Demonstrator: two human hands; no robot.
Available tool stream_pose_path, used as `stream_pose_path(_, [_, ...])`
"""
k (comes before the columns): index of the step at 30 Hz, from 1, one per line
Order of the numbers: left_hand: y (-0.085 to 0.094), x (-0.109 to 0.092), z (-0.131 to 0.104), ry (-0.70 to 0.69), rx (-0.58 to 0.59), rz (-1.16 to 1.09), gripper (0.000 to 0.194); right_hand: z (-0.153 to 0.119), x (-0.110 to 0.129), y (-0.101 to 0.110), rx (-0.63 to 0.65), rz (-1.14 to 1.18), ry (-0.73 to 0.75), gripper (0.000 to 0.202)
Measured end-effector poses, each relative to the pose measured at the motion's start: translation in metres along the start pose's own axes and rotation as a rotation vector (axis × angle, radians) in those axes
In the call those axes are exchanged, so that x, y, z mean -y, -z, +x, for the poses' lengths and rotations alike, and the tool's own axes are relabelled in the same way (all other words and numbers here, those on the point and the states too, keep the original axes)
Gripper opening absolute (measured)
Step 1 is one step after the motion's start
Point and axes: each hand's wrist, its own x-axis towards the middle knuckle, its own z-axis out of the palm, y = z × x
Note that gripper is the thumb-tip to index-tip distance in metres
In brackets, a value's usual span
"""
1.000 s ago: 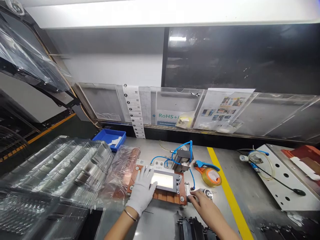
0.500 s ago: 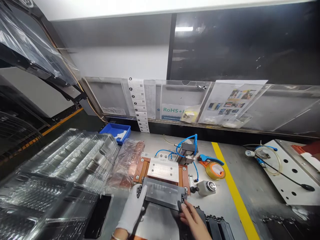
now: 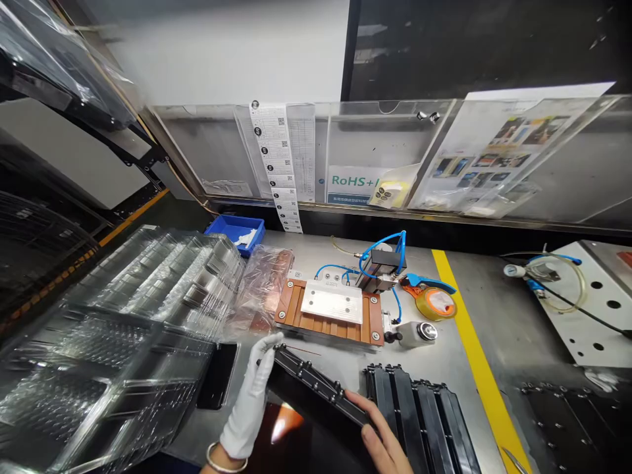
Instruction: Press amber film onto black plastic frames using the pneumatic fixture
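A black, flat plastic part with small pegs along its edge is held tilted in front of me. My left hand, in a white glove, grips its left end. At the right end, the bare fingers of my right hand pinch its corner. Behind the part stands a brown fixture with a silver metal block on top. Several similar black parts lie in a row to the right of my right hand.
Clear plastic trays are stacked at left, beside a black phone. A blue bin stands behind. Right of the fixture are a tape roll, a small bottle and a yellow line. A white panel sits farther right.
The black part has come off the front of the fixture toward me and been tipped, so its pegged edge shows. Both hands moved with it. The camera view has tilted downward.
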Motion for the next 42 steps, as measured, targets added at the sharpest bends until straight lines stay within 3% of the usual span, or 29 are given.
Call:
stream_pose_path(3, [0.018, -0.015, 0.002, -0.342, 0.035, 0.351, 0.032, -0.005, 0.009, -0.003, -0.186, -0.099, 0.016, 0.062])
stream_pose_path(5, [0.027, -0.021, 0.004, -0.530, 0.234, 0.559, 0.028, -0.005, 0.010, -0.002, -0.225, -0.148, 0.015, 0.062])
stream_pose_path(7, [0.030, -0.025, 0.008, -0.585, 0.464, 0.708, 0.031, -0.004, 0.010, 0.001, -0.198, -0.155, 0.019, 0.060])
stream_pose_path(9, [0.027, -0.026, 0.011, -0.581, 0.537, 0.839, 0.031, -0.002, 0.008, 0.006, -0.144, -0.156, 0.014, 0.056])
stream_pose_path(12, [0.014, -0.027, 0.011, -0.679, 0.484, 0.982, 0.035, 0.000, 0.005, 0.008, -0.103, -0.170, -0.040, 0.054])
stream_pose_path(14, [0.001, -0.031, 0.004, -0.773, 0.488, 1.044, 0.026, 0.001, 0.004, 0.003, -0.101, -0.165, -0.070, 0.057])
stream_pose_path(21, [-0.051, -0.038, -0.040, -0.993, 0.786, 1.192, 0.023, 0.008, 0.007, -0.029, -0.207, -0.152, -0.009, 0.055])
stream_pose_path(23, [-0.052, -0.034, -0.040, -0.977, 0.801, 1.180, 0.021, 0.010, 0.006, -0.027, -0.124, -0.165, -0.025, 0.054])
stream_pose_path(25, [-0.043, -0.033, -0.030, -0.910, 0.816, 1.205, 0.025, 0.008, 0.006, -0.020, -0.067, -0.181, -0.047, 0.053])
stream_pose_path(30, [-0.003, -0.039, 0.010, -0.518, 0.908, 1.434, 0.036, -0.001, 0.009, 0.001, -0.022, -0.233, -0.083, 0.051])
stream_pose_path(32, [0.004, -0.042, 0.015, -0.477, 0.907, 1.496, 0.041, -0.003, 0.010, 0.005, 0.010, -0.254, -0.093, 0.052])
stream_pose_path(38, [-0.006, -0.045, 0.001, -0.418, 0.837, 1.447, 0.030, -0.002, 0.007, -0.003, -0.035, -0.210, -0.133, 0.056])
stream_pose_path(42, [-0.015, -0.030, -0.005, -0.384, 0.923, 1.292, 0.011, -0.005, 0.005, -0.020, -0.123, -0.123, -0.103, 0.059])
